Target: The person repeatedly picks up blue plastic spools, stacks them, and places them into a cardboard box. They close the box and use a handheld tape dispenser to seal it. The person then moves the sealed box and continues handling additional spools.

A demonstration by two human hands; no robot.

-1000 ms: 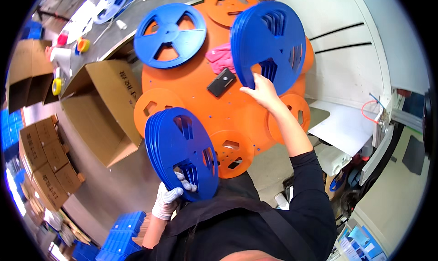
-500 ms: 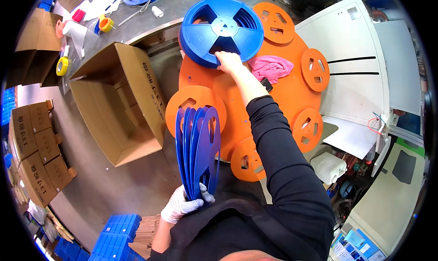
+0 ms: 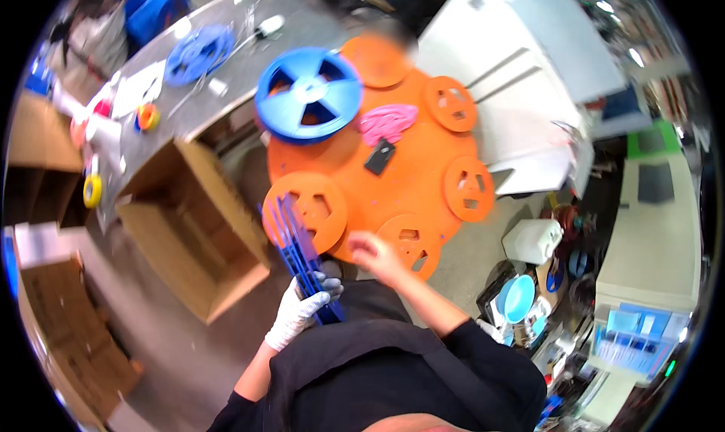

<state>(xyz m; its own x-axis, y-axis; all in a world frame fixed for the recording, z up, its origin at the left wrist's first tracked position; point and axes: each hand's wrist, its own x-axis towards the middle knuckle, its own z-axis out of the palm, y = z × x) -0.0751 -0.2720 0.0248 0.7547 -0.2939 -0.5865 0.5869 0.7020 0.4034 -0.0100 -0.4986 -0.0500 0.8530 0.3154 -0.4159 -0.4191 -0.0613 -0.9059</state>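
My left hand (image 3: 296, 313), in a white glove, is closed round the lower edges of several blue reel discs (image 3: 299, 252), held upright and fanned slightly apart. To their right is my bare right hand (image 3: 375, 255), over the near edge of an orange round table (image 3: 377, 186). Motion blur smears its fingers, so their closing cannot be made out, and I see nothing in them. A stack of blue reels (image 3: 310, 92) lies flat on the far left of the orange table. Beside it are a pink cloth (image 3: 389, 121) and a black flat object (image 3: 380, 157).
Smaller orange discs (image 3: 449, 103) ring the orange table. An open cardboard box (image 3: 192, 236) stands on the left, below a grey workbench (image 3: 257, 62) with tape rolls and another blue reel (image 3: 199, 54). A white cabinet (image 3: 483, 62) and a white canister (image 3: 532, 241) are at right.
My right hand has left the blue reel stack and come back toward me, near the held discs. The discs in my left hand have tilted left. The view has turned.
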